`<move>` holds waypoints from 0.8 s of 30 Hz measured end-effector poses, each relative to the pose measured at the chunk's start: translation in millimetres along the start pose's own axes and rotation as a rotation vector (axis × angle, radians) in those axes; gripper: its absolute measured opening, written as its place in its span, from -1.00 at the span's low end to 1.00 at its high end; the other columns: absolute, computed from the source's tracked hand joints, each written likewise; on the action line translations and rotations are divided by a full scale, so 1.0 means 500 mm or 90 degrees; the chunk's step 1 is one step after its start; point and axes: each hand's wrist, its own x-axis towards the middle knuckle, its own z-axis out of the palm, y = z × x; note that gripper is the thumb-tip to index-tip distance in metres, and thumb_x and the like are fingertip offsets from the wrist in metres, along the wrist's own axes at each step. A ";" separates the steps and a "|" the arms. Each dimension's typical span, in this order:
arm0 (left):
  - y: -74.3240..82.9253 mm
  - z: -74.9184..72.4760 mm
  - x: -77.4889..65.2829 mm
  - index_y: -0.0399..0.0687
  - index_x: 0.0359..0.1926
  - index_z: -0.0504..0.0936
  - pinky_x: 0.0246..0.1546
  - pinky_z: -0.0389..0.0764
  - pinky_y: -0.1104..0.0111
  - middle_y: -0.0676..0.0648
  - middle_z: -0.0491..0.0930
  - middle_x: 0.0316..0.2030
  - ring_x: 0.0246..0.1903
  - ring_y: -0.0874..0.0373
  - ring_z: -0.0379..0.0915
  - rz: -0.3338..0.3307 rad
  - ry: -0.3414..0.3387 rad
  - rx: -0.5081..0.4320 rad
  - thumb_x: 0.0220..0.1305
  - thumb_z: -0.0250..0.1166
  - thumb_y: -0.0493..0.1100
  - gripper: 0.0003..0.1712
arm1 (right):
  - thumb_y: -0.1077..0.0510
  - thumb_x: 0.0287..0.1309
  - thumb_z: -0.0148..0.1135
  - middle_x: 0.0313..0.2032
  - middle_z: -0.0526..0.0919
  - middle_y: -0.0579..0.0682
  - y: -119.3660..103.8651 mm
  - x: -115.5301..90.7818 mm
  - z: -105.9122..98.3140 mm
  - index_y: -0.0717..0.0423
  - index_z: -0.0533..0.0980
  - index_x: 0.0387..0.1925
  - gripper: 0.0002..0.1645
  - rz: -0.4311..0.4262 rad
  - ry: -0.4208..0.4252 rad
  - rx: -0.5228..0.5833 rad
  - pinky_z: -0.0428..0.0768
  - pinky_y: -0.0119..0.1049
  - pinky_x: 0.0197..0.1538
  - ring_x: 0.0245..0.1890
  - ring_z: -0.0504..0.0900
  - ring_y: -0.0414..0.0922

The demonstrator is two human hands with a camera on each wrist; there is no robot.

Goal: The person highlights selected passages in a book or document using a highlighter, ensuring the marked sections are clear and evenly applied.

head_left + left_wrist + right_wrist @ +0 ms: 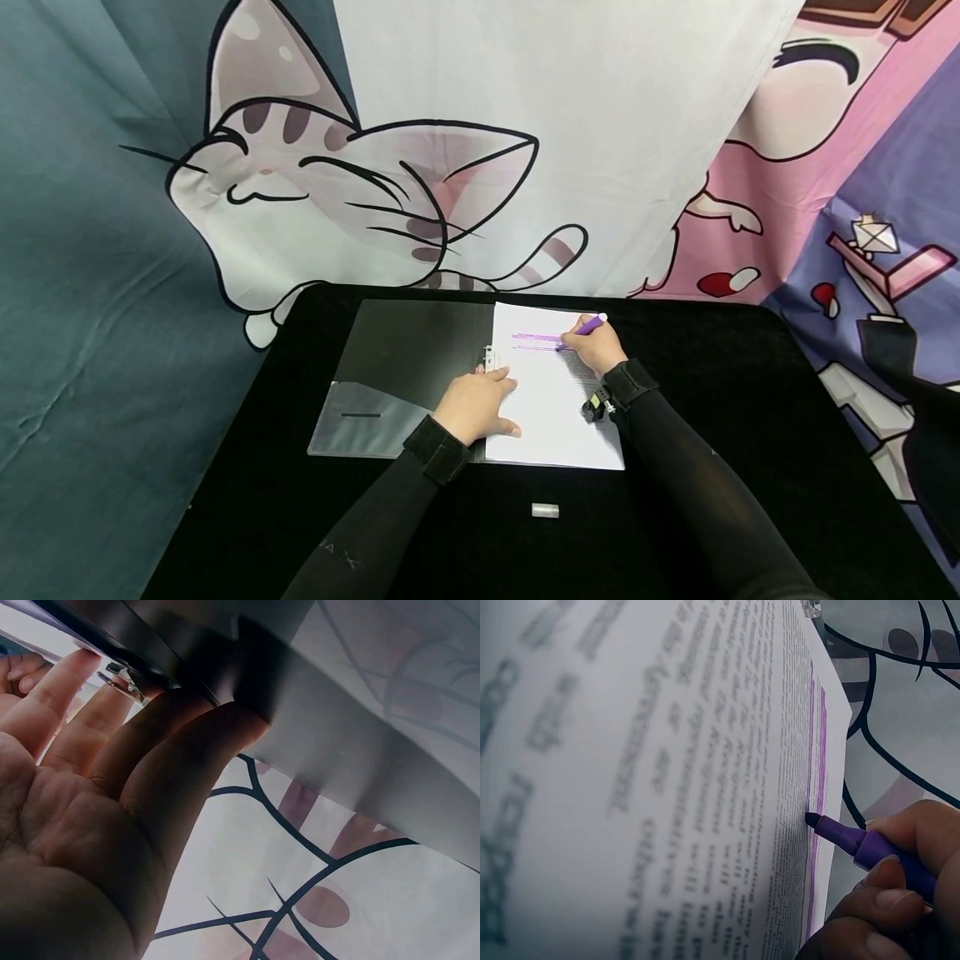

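Observation:
My right hand (597,346) grips a purple highlighter (891,855), its dark tip right at a printed line of the white paper (551,417). Purple strokes (536,337) run across the upper lines of text. The sheet lies in an opened dark folder (420,333), under a metal clip (488,358) at its left edge. Spread over the folder's middle and the sheet's left edge, my left hand (474,406) rests with its fingers extended. In the left wrist view, those fingers (180,750) lie against the dark folder, close to the clip.
A small whitish cylindrical piece (545,510) lies on the black tabletop (480,550), nearer to me than the folder. A clear pocket (367,421) covers the folder's lower left. Behind the table hangs a cloth printed with a cartoon cat (315,225).

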 end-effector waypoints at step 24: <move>-0.034 0.073 0.029 0.15 0.43 0.77 0.13 0.87 -0.09 -0.06 0.69 0.51 0.36 -0.25 0.77 0.030 0.062 -0.010 0.08 0.69 0.49 -0.02 | 0.32 0.30 0.44 -0.56 0.38 -0.19 0.009 0.001 -0.011 0.06 0.47 -0.49 -0.67 0.001 0.010 -0.009 0.26 -0.32 -0.39 -0.44 0.33 -0.15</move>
